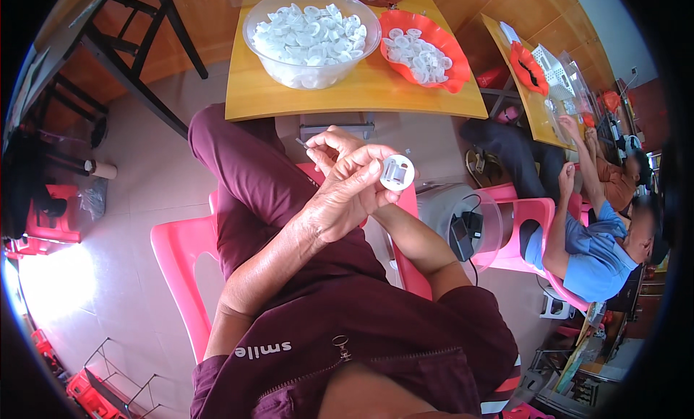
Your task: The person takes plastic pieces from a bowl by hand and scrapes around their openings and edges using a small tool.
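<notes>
Wooden tabletop (289,101) with bowl (311,36) of white parts | left hand (347,195) pinches round white cap (397,172) | right hand (334,146) grips thin pin (301,142) | step: likely fitting; next needs precise alignment.

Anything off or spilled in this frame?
Nothing stands out. The white parts sit inside the clear bowl and red tray on the wooden table. The left hand holds a white round part; the right hand pinches a thin pin.
</notes>
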Motion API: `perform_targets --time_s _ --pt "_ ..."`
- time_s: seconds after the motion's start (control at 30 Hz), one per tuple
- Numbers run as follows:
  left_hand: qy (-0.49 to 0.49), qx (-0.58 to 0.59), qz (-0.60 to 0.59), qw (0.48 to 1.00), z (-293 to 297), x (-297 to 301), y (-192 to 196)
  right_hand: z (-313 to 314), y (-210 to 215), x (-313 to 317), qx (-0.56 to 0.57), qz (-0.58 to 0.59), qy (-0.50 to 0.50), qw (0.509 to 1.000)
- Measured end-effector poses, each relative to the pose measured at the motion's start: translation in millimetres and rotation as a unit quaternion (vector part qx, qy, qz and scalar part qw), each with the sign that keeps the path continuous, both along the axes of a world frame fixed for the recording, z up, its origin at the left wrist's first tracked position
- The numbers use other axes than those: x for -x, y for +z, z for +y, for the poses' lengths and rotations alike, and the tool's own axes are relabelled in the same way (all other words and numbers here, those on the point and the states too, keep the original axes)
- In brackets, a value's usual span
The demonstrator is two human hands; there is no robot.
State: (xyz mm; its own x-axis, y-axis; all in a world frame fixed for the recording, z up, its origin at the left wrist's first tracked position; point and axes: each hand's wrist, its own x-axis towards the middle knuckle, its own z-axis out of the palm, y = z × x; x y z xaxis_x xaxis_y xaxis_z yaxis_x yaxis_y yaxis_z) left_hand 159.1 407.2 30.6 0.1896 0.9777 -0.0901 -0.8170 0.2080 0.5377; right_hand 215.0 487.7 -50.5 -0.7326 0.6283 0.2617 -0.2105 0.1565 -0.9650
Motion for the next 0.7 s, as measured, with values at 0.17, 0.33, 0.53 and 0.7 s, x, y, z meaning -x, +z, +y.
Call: perform_targets --time_s 0.17,0.33,0.53,0.7 --pt "-0.019 -0.109 -0.125 0.986 1 5 -28 -2 57 7 0.001 -0.29 -0.03 0.957" --pt "0.003 -0.025 -0.05 0.998 -1 17 -20 -14 23 14 -0.137 -0.168 -0.083 0.973" --pt "0.01 -0.043 0.105 0.993 26 60 13 -17 5 2 -0.23 -0.148 -0.144 0.951" --pt "0.032 0.015 0.258 0.965 69 92 30 -15 9 9 -0.203 -0.093 -0.138 0.965"
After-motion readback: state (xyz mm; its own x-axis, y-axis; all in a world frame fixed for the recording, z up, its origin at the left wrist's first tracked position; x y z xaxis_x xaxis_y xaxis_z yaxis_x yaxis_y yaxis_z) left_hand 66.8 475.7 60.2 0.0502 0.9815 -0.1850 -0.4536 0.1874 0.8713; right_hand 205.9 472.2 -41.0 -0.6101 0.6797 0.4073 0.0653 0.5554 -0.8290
